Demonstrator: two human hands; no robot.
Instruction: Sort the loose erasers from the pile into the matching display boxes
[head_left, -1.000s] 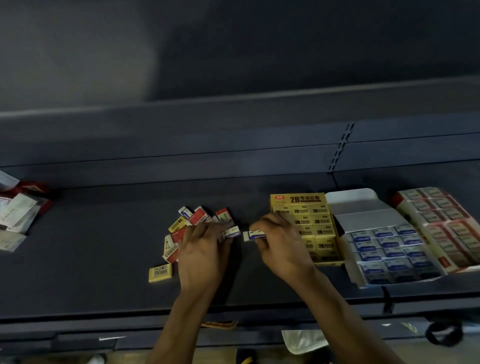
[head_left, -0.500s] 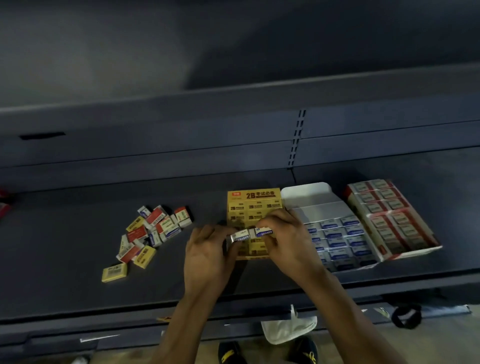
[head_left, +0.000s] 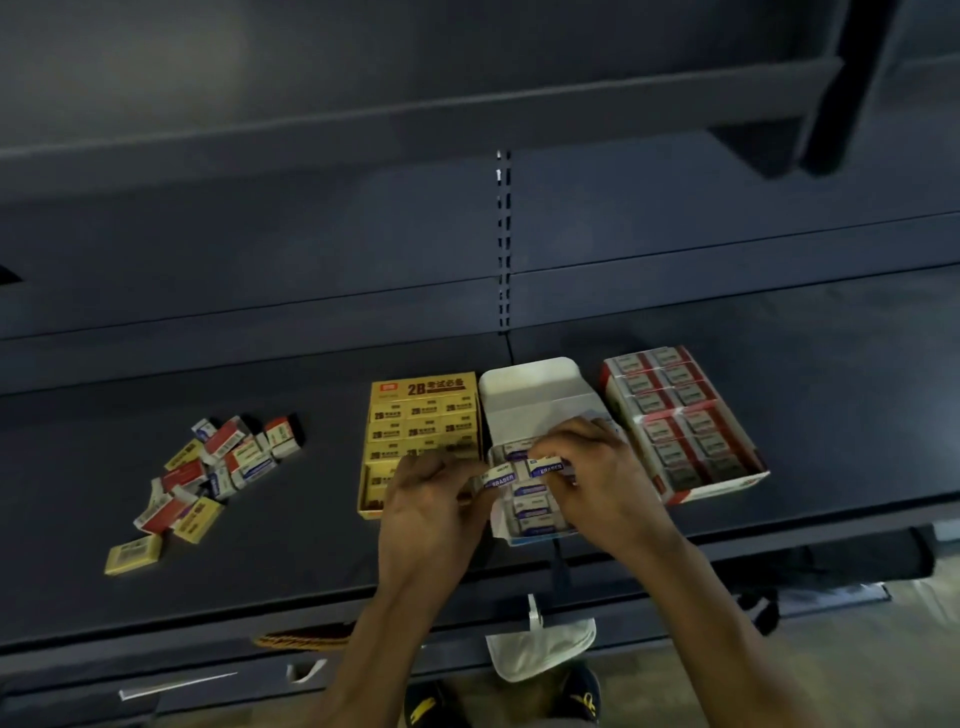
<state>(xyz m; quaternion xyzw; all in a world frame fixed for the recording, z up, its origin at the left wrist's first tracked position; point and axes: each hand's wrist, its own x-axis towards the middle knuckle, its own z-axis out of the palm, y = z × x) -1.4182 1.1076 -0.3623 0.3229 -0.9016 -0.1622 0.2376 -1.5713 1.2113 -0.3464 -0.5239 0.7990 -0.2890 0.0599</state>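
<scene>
moved: both hands have gone rightward, from in front of the yellow box to over the blue-and-white box, each carrying an eraser; the pile lies as before.
left hand (head_left: 431, 514): fingers curled, pinching the left eraser (head_left: 497, 478) by its left end.
right hand (head_left: 608, 483): fingertips pinching the right eraser (head_left: 545, 466) from above.
held erasers: end to end, nearly touching, long axes running left to right.
blue-and-white box (head_left: 519, 538): directly beneath both erasers; its packed rows seem to lie the same way. the right hand is over it, so nearer; the left reaches in across the yellow box's front corner.
neighbours: yellow box (head_left: 423, 415) just beside on the left, red box (head_left: 680, 415) just beside on the right.
pile (head_left: 208, 467): well apart to the left on the shelf (head_left: 311, 545), with yellow, red and blue mixed.
</scene>
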